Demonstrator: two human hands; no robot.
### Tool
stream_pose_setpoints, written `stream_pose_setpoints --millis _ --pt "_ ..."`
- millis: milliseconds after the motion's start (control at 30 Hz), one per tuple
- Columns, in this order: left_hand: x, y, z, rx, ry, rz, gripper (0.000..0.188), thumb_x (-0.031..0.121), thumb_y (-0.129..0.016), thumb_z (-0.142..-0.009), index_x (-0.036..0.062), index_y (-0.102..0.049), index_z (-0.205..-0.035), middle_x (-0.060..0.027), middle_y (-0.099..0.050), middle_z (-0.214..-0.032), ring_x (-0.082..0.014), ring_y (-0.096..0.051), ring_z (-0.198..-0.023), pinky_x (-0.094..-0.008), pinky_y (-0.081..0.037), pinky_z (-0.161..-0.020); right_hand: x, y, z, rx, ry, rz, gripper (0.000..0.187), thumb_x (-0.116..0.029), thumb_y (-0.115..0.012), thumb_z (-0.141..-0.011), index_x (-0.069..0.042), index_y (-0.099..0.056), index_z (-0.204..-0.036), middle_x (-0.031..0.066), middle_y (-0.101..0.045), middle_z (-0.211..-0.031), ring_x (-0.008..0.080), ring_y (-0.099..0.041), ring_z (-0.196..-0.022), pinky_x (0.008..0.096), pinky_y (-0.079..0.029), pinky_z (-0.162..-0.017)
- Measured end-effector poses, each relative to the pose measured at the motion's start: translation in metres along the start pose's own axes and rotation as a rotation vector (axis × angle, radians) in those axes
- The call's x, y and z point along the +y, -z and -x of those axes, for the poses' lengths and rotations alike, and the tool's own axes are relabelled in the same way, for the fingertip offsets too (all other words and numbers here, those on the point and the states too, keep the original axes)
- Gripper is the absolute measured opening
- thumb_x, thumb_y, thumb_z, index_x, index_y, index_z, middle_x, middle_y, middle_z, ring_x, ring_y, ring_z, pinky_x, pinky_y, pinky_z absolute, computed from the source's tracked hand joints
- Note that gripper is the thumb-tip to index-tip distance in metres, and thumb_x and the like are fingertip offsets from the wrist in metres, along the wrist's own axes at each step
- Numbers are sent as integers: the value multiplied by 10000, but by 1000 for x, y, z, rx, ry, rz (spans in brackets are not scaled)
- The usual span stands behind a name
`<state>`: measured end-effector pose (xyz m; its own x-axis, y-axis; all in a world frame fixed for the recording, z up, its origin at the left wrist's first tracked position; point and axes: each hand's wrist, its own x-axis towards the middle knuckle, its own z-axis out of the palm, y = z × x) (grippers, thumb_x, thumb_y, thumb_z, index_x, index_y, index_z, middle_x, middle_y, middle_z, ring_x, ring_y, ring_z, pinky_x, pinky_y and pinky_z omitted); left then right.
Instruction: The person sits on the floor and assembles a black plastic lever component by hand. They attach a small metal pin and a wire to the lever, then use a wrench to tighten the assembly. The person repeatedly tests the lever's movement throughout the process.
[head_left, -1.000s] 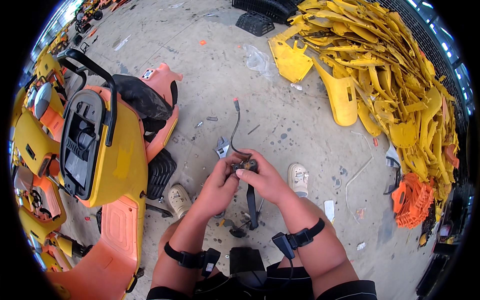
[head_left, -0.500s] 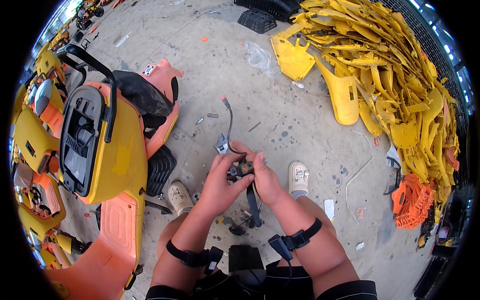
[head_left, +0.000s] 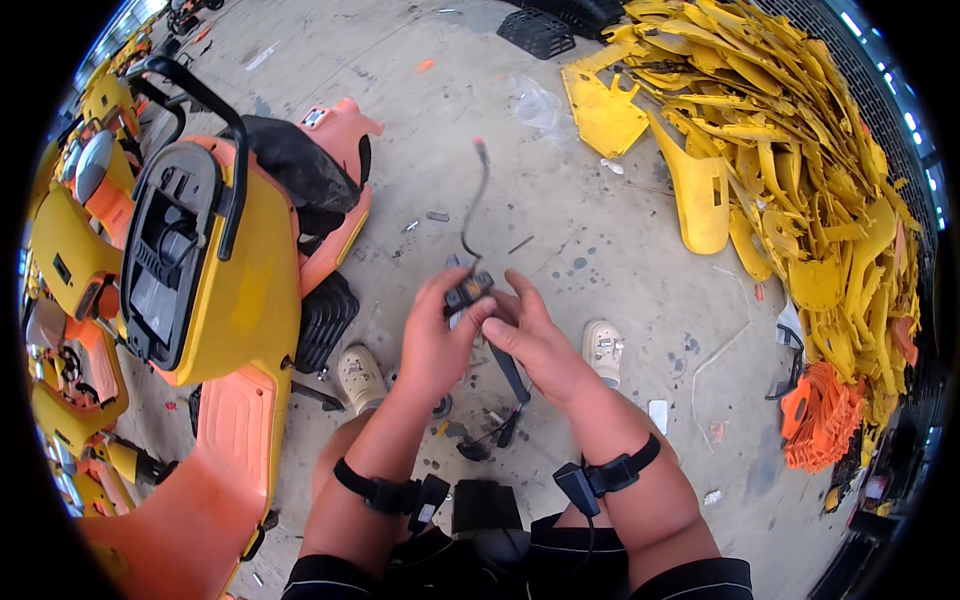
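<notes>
Between my hands is what looks like a black brake lever assembly: a small block-shaped clamp (head_left: 466,292), a long dark lever (head_left: 511,376) hanging down from it, and a thin black cable (head_left: 480,195) with a red tip rising from it. My left hand (head_left: 436,325) is closed on the clamp, thumb along its near side. Just beside it, my right hand (head_left: 530,338) has its fingers apart, the thumb near the clamp; whether it touches is unclear. A grey metal piece behind my left fingers is mostly hidden.
A yellow and orange scooter body (head_left: 245,300) with a black handle stands close on the left, more bodies beyond it. A tall heap of yellow plastic panels (head_left: 790,150) fills the right, with orange pieces (head_left: 822,415) below. Small scraps lie on the concrete floor (head_left: 620,480).
My right hand has loosened from the clamp and its fingers have spread. The clamp has moved slightly up and left in my left hand, and the cable swings. The view has shifted slightly.
</notes>
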<state>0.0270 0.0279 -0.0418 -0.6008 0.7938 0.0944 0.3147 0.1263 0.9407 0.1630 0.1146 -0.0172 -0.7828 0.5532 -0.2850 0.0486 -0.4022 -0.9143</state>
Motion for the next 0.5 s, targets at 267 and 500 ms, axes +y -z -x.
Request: stream_pose_setpoints --millis 267,500 --pt "7 22 -7 94 72 98 412 89 -739 -912 -15 -565 -1270 -95 -561 -1167 -169 -628 -999 -292 -533 -824 -4 -6 -4 -199 -209 155 334 -331 -552 -1040 -4 -619 -1058 37 -672 -920 103 -577 -763 287 -493 -719" --pt "7 36 -5 24 168 222 413 118 -721 -934 16 -565 -1303 -60 -626 -1144 -139 -630 -988 -293 -516 -862 1 -21 4 -144 -42 516 393 -397 -648 -969 -10 -578 -964 66 -629 -783 143 -578 -702 314 -481 -662"
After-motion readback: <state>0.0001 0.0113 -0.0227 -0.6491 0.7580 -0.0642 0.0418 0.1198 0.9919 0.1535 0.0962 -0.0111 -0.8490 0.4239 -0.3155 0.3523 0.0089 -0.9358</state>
